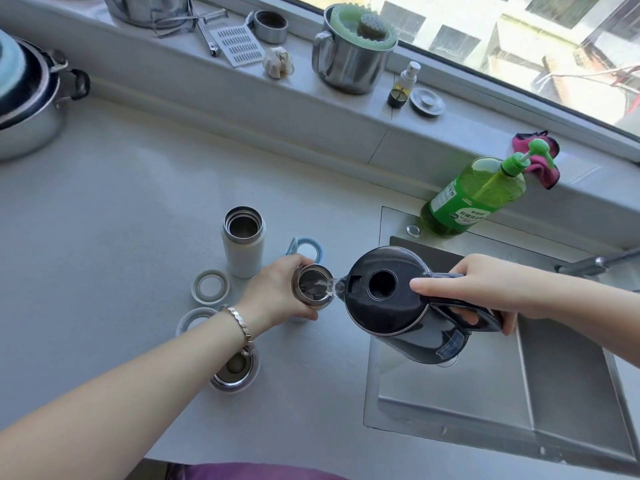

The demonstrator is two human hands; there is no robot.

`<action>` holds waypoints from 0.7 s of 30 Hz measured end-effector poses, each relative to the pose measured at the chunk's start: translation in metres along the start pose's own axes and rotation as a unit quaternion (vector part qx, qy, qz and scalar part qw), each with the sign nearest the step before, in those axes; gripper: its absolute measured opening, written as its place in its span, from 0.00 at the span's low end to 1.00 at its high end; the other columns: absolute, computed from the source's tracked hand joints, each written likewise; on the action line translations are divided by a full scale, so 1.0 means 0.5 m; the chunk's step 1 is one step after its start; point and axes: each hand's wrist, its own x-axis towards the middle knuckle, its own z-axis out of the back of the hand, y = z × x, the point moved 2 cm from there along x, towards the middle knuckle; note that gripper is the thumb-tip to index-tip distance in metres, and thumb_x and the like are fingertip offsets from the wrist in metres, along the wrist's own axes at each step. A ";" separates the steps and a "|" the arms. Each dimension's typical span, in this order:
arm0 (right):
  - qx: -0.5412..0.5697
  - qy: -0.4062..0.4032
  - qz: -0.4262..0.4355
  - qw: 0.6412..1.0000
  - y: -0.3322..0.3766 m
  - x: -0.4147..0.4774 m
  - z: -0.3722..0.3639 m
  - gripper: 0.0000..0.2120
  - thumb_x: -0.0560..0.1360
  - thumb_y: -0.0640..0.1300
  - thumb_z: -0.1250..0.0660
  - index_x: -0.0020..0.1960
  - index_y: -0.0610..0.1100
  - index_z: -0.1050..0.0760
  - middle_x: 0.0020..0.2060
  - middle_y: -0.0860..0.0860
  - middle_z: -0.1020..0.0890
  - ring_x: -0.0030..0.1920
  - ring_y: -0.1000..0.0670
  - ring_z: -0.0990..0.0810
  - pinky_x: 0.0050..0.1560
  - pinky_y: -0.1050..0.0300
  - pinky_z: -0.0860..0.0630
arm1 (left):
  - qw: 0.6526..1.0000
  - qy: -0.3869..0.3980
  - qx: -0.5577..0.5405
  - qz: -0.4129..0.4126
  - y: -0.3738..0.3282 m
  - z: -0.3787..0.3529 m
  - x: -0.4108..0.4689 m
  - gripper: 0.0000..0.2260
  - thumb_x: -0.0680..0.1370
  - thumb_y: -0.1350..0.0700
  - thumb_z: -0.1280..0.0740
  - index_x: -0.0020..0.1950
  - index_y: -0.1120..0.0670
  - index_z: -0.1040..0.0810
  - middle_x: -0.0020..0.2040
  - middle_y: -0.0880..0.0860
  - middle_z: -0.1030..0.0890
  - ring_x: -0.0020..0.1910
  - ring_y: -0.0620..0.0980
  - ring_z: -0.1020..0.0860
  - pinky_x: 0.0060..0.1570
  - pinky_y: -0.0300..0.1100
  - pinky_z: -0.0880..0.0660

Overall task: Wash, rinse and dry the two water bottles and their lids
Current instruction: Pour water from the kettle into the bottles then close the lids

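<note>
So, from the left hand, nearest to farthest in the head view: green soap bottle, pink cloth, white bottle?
1. white bottle, just behind the left hand.
2. green soap bottle, off to the right.
3. pink cloth, farther right and back.

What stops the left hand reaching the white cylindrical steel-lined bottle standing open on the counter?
Likely no for now: the left hand grips the steel-rimmed bottle being filled from the dark plastic kettle in the right hand. Path looks free though; the white cylindrical bottle stands just beyond, nothing between.

the left hand hides the body of the held bottle.
</note>
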 end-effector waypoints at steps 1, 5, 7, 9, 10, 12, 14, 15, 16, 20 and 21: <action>-0.003 0.004 -0.002 1.000 0.001 -0.001 0.001 0.36 0.62 0.73 0.38 0.37 0.37 0.22 0.26 0.49 0.24 0.36 0.43 0.19 0.28 0.49 0.21 | 1.000 0.000 0.002 0.000 0.000 0.000 0.000 0.31 0.58 0.56 0.19 0.59 0.49 0.25 0.54 0.45 0.23 0.56 0.46 0.25 0.55 0.42 0.29; -0.017 0.011 -0.005 1.000 0.005 -0.007 0.010 0.36 0.61 0.72 0.39 0.37 0.37 0.22 0.26 0.49 0.24 0.37 0.44 0.19 0.29 0.45 0.20 | 1.000 0.002 0.004 0.005 -0.001 0.000 0.000 0.32 0.58 0.56 0.19 0.59 0.49 0.25 0.55 0.44 0.23 0.57 0.46 0.25 0.56 0.42 0.29; -0.026 0.010 -0.006 1.000 0.008 -0.010 0.013 0.35 0.61 0.72 0.39 0.35 0.38 0.23 0.27 0.48 0.24 0.37 0.44 0.19 0.30 0.44 0.20 | 1.000 0.003 0.004 0.006 -0.002 0.000 0.000 0.32 0.59 0.56 0.20 0.60 0.49 0.26 0.54 0.45 0.24 0.57 0.47 0.26 0.57 0.42 0.29; -0.031 0.011 -0.006 0.999 0.011 -0.011 0.016 0.33 0.61 0.72 0.39 0.34 0.40 0.23 0.27 0.48 0.24 0.35 0.45 0.20 0.30 0.43 0.20 | 1.000 0.003 0.004 0.008 -0.001 0.001 0.000 0.32 0.59 0.56 0.20 0.60 0.49 0.26 0.56 0.45 0.24 0.58 0.47 0.26 0.57 0.42 0.29; -0.033 0.012 -0.006 0.999 0.012 -0.012 0.017 0.33 0.62 0.72 0.39 0.35 0.40 0.23 0.27 0.48 0.24 0.35 0.45 0.20 0.31 0.42 0.20 | 1.000 0.004 0.004 0.010 -0.001 0.000 0.000 0.32 0.59 0.56 0.20 0.60 0.49 0.26 0.56 0.45 0.24 0.58 0.47 0.26 0.57 0.42 0.29; -0.039 0.011 -0.007 0.999 0.014 -0.012 0.020 0.32 0.63 0.71 0.38 0.35 0.41 0.23 0.26 0.49 0.24 0.35 0.45 0.20 0.31 0.41 0.20 | 1.000 0.004 0.006 0.012 0.000 0.000 0.001 0.32 0.59 0.56 0.20 0.60 0.48 0.26 0.56 0.45 0.24 0.58 0.47 0.26 0.58 0.43 0.29; -0.045 0.010 -0.012 0.999 0.016 -0.015 0.023 0.30 0.65 0.70 0.38 0.33 0.42 0.24 0.25 0.50 0.25 0.34 0.46 0.21 0.31 0.40 0.20 | 1.000 0.004 0.008 0.014 0.000 -0.001 0.001 0.32 0.58 0.55 0.20 0.60 0.48 0.26 0.57 0.45 0.23 0.59 0.47 0.26 0.58 0.45 0.29; -0.048 0.010 -0.015 0.999 0.017 -0.016 0.025 0.29 0.66 0.70 0.38 0.31 0.42 0.26 0.24 0.50 0.25 0.33 0.46 0.21 0.32 0.40 0.20 | 1.000 0.004 0.008 0.014 0.000 -0.001 0.001 0.32 0.58 0.55 0.20 0.60 0.48 0.26 0.57 0.45 0.23 0.59 0.47 0.26 0.58 0.45 0.29; -0.051 0.009 -0.018 0.999 0.018 -0.018 0.026 0.28 0.66 0.70 0.38 0.30 0.43 0.27 0.23 0.51 0.25 0.32 0.46 0.22 0.32 0.40 0.20 | 1.000 0.004 0.008 0.015 0.000 -0.001 0.001 0.32 0.59 0.55 0.20 0.60 0.48 0.26 0.57 0.45 0.23 0.58 0.46 0.26 0.58 0.44 0.29; -0.058 0.005 -0.026 0.998 0.022 -0.022 0.029 0.28 0.66 0.69 0.37 0.28 0.43 0.28 0.23 0.51 0.26 0.31 0.47 0.22 0.32 0.40 0.20 | 1.000 0.004 0.010 0.014 -0.002 0.000 0.001 0.32 0.59 0.55 0.20 0.60 0.48 0.26 0.58 0.45 0.23 0.58 0.47 0.26 0.58 0.45 0.29; -0.059 0.004 -0.027 0.998 0.022 -0.022 0.029 0.28 0.67 0.69 0.37 0.28 0.43 0.29 0.22 0.51 0.26 0.30 0.48 0.22 0.32 0.41 0.19 | 1.000 0.005 0.011 0.015 -0.002 0.000 0.001 0.32 0.59 0.55 0.20 0.60 0.48 0.27 0.58 0.45 0.23 0.58 0.47 0.26 0.58 0.45 0.29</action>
